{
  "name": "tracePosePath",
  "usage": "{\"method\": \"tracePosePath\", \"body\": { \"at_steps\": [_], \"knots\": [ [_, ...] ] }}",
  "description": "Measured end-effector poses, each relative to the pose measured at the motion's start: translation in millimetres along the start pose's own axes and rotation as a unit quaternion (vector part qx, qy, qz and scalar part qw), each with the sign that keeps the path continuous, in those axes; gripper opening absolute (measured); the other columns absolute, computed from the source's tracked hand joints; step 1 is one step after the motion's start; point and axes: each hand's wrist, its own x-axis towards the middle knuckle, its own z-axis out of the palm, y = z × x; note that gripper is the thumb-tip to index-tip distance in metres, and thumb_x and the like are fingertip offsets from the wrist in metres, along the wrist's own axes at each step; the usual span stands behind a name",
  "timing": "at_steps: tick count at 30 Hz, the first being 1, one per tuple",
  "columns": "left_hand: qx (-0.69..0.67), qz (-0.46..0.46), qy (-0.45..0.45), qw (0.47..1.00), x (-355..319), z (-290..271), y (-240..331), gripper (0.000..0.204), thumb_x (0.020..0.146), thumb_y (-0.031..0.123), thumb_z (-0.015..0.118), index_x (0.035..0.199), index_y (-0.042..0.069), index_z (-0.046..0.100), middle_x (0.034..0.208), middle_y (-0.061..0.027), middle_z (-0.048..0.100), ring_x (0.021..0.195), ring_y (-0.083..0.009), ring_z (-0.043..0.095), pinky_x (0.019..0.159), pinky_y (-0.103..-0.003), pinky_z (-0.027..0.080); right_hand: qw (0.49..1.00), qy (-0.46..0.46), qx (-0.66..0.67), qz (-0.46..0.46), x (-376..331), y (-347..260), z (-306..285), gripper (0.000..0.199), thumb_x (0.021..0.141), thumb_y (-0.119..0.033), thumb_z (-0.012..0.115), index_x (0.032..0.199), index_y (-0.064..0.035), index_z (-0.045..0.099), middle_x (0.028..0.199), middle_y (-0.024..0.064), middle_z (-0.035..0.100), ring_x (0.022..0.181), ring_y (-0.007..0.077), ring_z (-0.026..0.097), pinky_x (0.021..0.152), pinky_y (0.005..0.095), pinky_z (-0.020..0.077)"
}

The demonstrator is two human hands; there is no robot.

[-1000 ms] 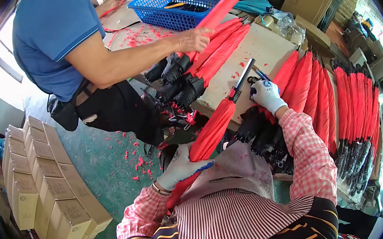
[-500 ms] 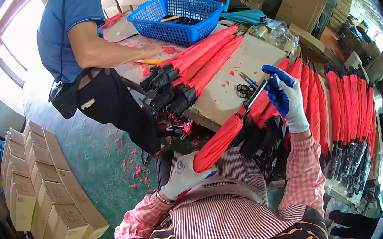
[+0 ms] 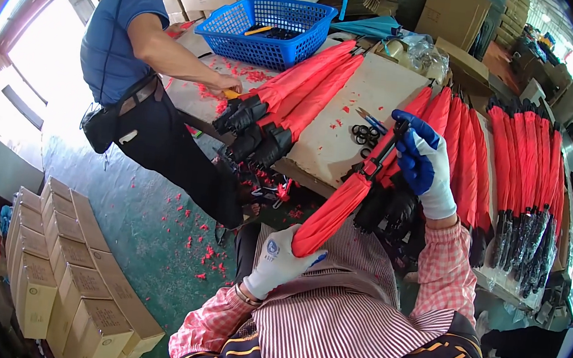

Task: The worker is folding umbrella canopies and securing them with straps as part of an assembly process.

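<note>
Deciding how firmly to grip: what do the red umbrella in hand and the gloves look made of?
Red umbrella: thin woven fabric with a matte, softly creased canopy, and a dark, probably metal, tip. Gloves on the left hand and right hand: white knit, with a blue palm coating that looks rubbery.

Single head-worn fisheye view, looking steeply down and forward over the wearer's chest, close on both gloved hands, left hand [image 3: 276, 260] and right hand [image 3: 425, 164]. The tabletop [image 3: 336, 139] runs ahead and to the right, floor [image 3: 149, 220] at left; edges bend toward the dark rim.
</note>
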Motion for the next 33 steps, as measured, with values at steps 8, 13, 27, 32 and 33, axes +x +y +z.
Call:
{"method": "tracePosePath", "body": {
  "at_steps": [8, 13, 27, 32, 33],
  "knots": [
    [-0.005, 0.014, -0.017, 1.0, 0.2, -3.3, -3.7, 0.059, 0.081, 0.036, 0.094, 0.117, -0.006, 0.072, 0.096, -0.0241, 0.078, 0.087, -0.0345, 0.079, 0.078, -0.039, 0.06, 0.982, 0.099, -0.069, -0.143, 5.5, -17.4, -12.5, 0.032, 0.108, -0.01, 0.063, 0.138, -0.0005, 0.07, 0.093, 0.0041, 0.07, 0.072, 0.0059, 0.063, 0.06, 0.0175, 0.0447],
    [-0.008, 0.02, -0.013, 1.0, 0.6, -3.7, -9.5, 0.059, 0.081, 0.036, 0.094, 0.117, -0.006, 0.072, 0.097, -0.0242, 0.078, 0.087, -0.034, 0.079, 0.078, -0.039, 0.06, 0.818, 0.05, -0.49, -0.296, 3.5, -20.2, 2.8, 0.032, 0.105, -0.008, 0.065, 0.136, -0.0001, 0.071, 0.102, 0.0056, 0.073, 0.087, 0.0109, 0.069, 0.073, 0.023, 0.0528],
    [0.028, 0.026, 0.052, 0.998, -2.2, -7.6, -13.8, 0.057, 0.079, 0.038, 0.094, 0.112, -0.002, 0.072, 0.092, -0.0234, 0.076, 0.086, -0.039, 0.077, 0.075, -0.042, 0.059, 0.998, 0.059, -0.019, -0.02, -19.7, 45.9, 57.2, 0.039, 0.101, -0.016, 0.077, 0.136, 0.001, 0.07, 0.099, 0.002, 0.076, 0.08, 0.0072, 0.067, 0.071, 0.0202, 0.0515],
    [0.039, 0.031, 0.046, 0.998, -5.0, -13.4, -13.2, 0.058, 0.08, 0.039, 0.094, 0.114, -0.002, 0.071, 0.093, -0.0228, 0.076, 0.083, -0.0377, 0.077, 0.073, -0.041, 0.059, 0.998, 0.019, -0.032, 0.045, -35.1, 83.7, 42.6, 0.063, 0.097, -0.033, 0.083, 0.145, 0.0014, 0.06, 0.12, 0.013, 0.076, 0.109, 0.0206, 0.073, 0.095, 0.0332, 0.0555],
    [0.037, 0.05, 0.043, 0.997, -6.1, -17.7, -6.8, 0.054, 0.082, 0.037, 0.092, 0.113, -0.002, 0.071, 0.093, -0.0229, 0.076, 0.086, -0.0375, 0.077, 0.075, -0.041, 0.059, 0.999, -0.003, -0.033, 0.005, -34.7, 80.3, 49.2, 0.055, 0.097, -0.032, 0.083, 0.136, 0.0017, 0.065, 0.115, 0.0107, 0.075, 0.103, 0.0174, 0.07, 0.092, 0.0312, 0.0541]
  ]
}}
